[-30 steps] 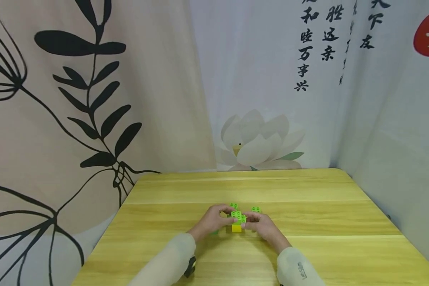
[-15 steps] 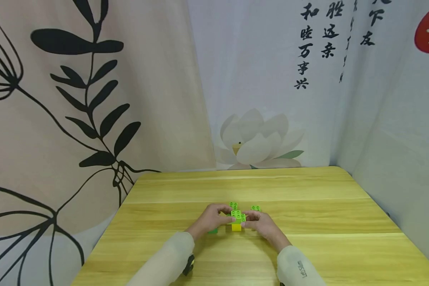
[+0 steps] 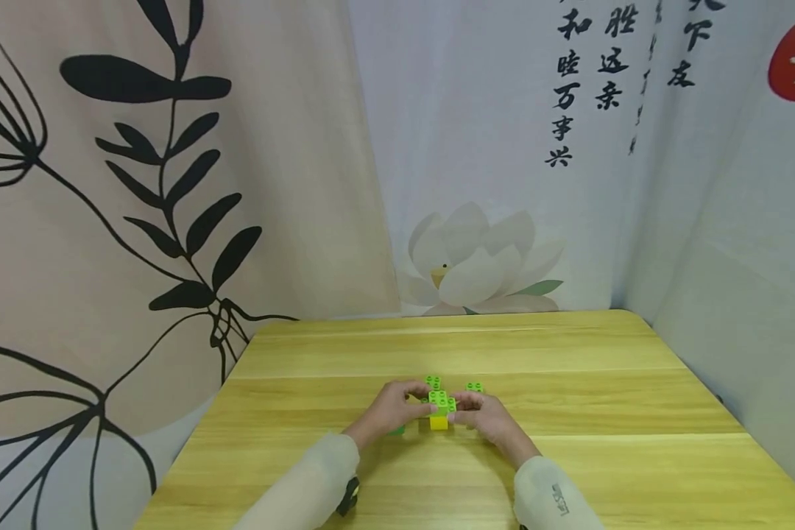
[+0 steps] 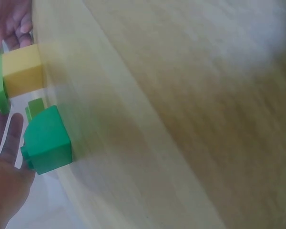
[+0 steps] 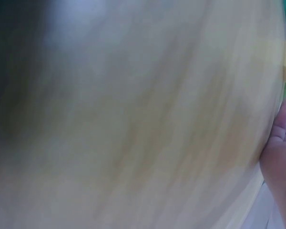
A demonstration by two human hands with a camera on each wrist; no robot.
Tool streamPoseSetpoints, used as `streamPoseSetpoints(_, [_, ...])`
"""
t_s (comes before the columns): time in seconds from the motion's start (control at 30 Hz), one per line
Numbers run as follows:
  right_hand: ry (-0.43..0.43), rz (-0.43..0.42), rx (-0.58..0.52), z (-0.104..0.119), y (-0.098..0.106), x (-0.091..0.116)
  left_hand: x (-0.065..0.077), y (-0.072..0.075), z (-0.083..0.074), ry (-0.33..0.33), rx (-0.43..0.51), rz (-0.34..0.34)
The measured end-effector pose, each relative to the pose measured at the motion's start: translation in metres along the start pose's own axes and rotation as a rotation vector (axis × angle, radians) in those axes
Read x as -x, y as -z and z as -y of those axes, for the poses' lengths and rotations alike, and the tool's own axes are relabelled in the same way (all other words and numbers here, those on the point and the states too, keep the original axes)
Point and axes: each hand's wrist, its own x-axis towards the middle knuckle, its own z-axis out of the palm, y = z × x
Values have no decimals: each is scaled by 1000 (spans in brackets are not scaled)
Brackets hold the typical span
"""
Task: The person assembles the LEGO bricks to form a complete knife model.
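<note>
Practically unmoved since the earlier frame: lime-and-yellow brick stack (image 3: 441, 411), pinched between part-closed left hand (image 3: 396, 405) and right hand (image 3: 486, 414); well inside edges of table (image 3: 609, 471) — open room rightward, green block (image 4: 48, 140) just beside left hand; studs upward — long axis uncertain

Yellow brick (image 4: 23, 70) at my fingertips looks like plastic, smooth w/ a matt-ish face; lt-green brick (image 3: 439, 398) on it = plastic too, studded top. Dk-green brick (image 4: 48, 143) by my L side: smooth plastic, semi-matt, rounded face. Table (image 3: 570, 464): wood or wood-look, streaky grain, smooth w/ a slight sheen. Backdrop (image 3: 318, 184) = cloth, matt, printed, soft folds. My L sleeve (image 3: 308, 482) & R sleeve (image 3: 551, 489): matt fabric, softly creased.
</note>
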Motion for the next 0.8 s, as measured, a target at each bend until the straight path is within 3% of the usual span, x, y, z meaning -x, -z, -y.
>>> streamPoseSetpoints(0.37, [-2, 3, 8, -4, 2, -3, -2, 2, -1, -5, 33, 3])
streamPoseSetpoints(0.6, [11, 18, 21, -3, 3, -4, -8, 18, 4, 15, 97, -33])
streamPoseSetpoints(0.8, [1, 7, 8, -2, 2, -1, -11, 31, 8, 27, 82, -80])
